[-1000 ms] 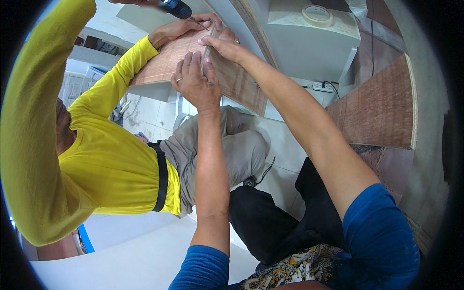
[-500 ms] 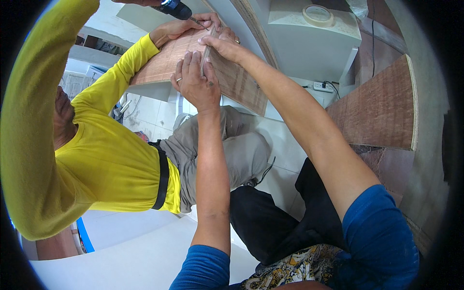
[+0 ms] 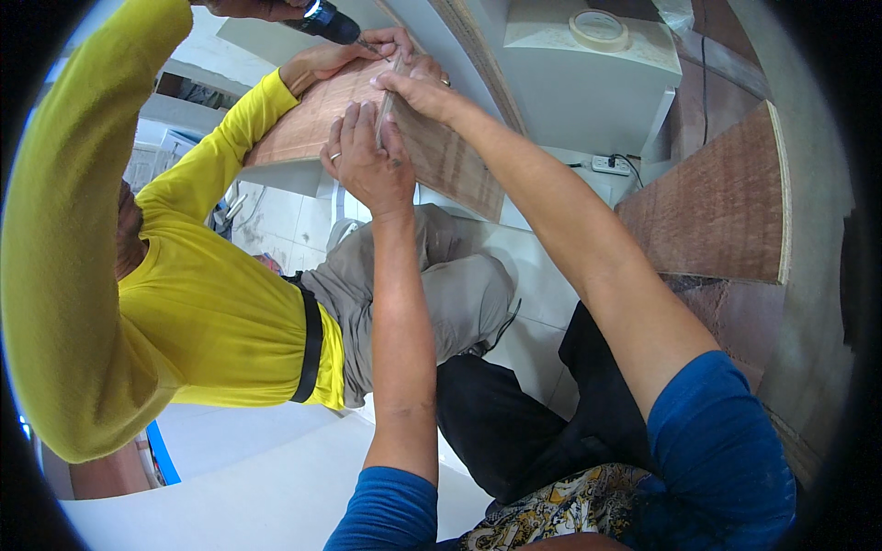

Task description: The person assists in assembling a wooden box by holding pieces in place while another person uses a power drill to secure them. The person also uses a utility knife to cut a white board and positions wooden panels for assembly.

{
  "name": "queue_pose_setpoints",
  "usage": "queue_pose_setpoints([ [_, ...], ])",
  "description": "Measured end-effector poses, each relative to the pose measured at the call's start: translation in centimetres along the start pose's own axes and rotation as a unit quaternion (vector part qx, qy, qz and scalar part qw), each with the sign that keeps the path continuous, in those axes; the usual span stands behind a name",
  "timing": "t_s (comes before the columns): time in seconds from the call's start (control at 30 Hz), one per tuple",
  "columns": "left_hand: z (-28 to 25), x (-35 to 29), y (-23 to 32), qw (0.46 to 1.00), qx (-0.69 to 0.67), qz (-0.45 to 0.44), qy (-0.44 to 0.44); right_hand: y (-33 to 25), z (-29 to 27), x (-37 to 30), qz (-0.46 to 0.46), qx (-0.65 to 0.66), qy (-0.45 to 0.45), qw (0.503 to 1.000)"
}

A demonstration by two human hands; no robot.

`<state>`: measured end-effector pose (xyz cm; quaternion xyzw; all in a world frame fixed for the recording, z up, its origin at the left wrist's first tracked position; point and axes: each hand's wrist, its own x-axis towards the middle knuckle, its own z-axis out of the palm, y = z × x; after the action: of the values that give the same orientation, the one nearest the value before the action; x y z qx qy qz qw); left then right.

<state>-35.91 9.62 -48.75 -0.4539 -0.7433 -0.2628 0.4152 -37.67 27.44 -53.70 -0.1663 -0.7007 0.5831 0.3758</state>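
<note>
Flat reddish-brown plywood panels [image 3: 308, 119], judged stiff and fairly light, suit holding along their meeting edge — left hand [image 3: 369, 174] clasping it, fingers slightly spread; right hand [image 3: 421, 92] pinching it.

Two boards [image 3: 322, 115] sit left of a cabinet [image 3: 579, 101] bearing a tape roll [image 3: 597, 44], another board [image 3: 712, 202] at its right

The blue-sleeved left arm [image 3: 401, 331], bare along the forearm, rises nearly straight to the left hand [image 3: 370, 174], its back visible, fingers extended, thumb apart; the blue-sleeved right arm [image 3: 560, 230] slants up and leftward to the right hand [image 3: 427, 95], thumb extended, fingers bent in a clasp.
</note>
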Motion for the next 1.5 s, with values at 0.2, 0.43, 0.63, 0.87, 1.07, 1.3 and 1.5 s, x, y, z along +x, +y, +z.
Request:
queue_pose_setpoints([
  [0.2,0.2,0.0,-0.1,1.0,-0.001,0.01,0.011,-0.9,-0.2,-0.6,-0.005,-0.019,0.046,0.999],
  [0.43,0.5,0.0,-0.4,1.0,-0.002,0.012,0.005,-1.9,-0.2,-1.5,0.037,-0.001,0.056,0.998],
  [0.63,0.5,0.0,-0.3,1.0,-0.005,0.007,0.0,-1.5,-0.5,-1.1,0.081,0.001,0.007,0.997],
  [0.87,0.4,0.0,-0.4,1.0,0.002,0.007,-0.004,-1.5,-0.5,-0.8,0.076,0.001,-0.027,0.997],
  [1.07,0.4,-0.1,-0.4,1.0,-0.009,0.002,-0.005,-1.8,-0.7,-1.1,0.112,0.003,-0.035,0.993],
  [1.3,0.5,-0.1,-0.3,1.0,-0.011,0.001,0.0,-1.6,0.3,-1.2,0.092,-0.029,0.086,0.992],
  [1.5,0.8,0.1,-0.1,1.0,-0.012,-0.001,-0.002,-0.5,0.2,-0.7,0.047,-0.059,0.096,0.993],
])
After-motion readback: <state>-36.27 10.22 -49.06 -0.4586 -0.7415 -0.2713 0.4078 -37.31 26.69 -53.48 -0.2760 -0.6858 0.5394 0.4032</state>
